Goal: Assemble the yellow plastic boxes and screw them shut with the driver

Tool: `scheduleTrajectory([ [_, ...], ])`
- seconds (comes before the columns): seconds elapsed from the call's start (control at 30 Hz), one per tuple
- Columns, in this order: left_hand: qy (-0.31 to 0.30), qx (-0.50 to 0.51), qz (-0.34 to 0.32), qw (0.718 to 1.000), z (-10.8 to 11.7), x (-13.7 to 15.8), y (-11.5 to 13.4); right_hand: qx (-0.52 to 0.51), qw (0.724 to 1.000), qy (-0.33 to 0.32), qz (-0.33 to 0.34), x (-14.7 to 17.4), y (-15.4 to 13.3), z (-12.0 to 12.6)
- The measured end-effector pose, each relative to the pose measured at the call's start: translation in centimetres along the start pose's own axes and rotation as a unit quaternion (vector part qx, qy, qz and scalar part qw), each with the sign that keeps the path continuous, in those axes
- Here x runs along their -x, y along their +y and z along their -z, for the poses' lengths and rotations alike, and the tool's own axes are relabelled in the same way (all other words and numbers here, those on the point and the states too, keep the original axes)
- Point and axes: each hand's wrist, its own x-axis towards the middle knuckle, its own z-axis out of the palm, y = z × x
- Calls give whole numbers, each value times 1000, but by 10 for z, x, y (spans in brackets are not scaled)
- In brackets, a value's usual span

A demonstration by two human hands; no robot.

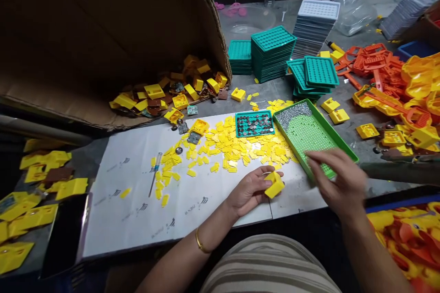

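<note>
My left hand [252, 190] is closed around a small yellow plastic housing [275, 185] above the white board. My right hand [340, 181], slightly blurred, is over the near end of a green perforated tray [330, 139]. Its thumb and index finger come together in a pinch; whatever may be between them is too small to make out. Tiny silvery screws [292, 115] are heaped at the tray's far end. Left of it, a teal tray [254, 123] bears small dark round parts. Many flat yellow pieces [233, 146] lie loose around that teal tray.
A screwdriver [155, 174] lies on the white board [137, 219]. At the back left, a cardboard box [113, 32] spills yellow housings. Stacked teal trays [273, 57] and white trays [314, 25] stand behind. Orange plastic parts [378, 66] are piled right; a dark flat device [65, 233] rests left.
</note>
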Motion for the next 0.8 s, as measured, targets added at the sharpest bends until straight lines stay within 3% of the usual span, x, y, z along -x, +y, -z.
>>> scheduleTrajectory([
  [0.07, -22, -26, 2, 999, 1, 0, 2, 119, 987, -89, 59, -25, 7, -33],
  [0.17, -49, -66, -6, 997, 4, 1, 6, 292, 930, -219, 47, -64, 21, -74],
  [0.23, -63, -80, -15, 995, 7, 2, 10, 350, 895, -273, 38, -79, 25, -90],
  [0.3, -74, -83, -20, 994, 11, 3, 13, 373, 878, -298, 38, -84, 27, -99],
  [0.67, -82, -68, -26, 994, 19, 0, 18, 370, 864, -341, 23, -93, 33, -102],
  [0.8, -72, -74, -23, 994, 19, 1, 18, 263, 909, -320, -37, -104, 36, -87],
])
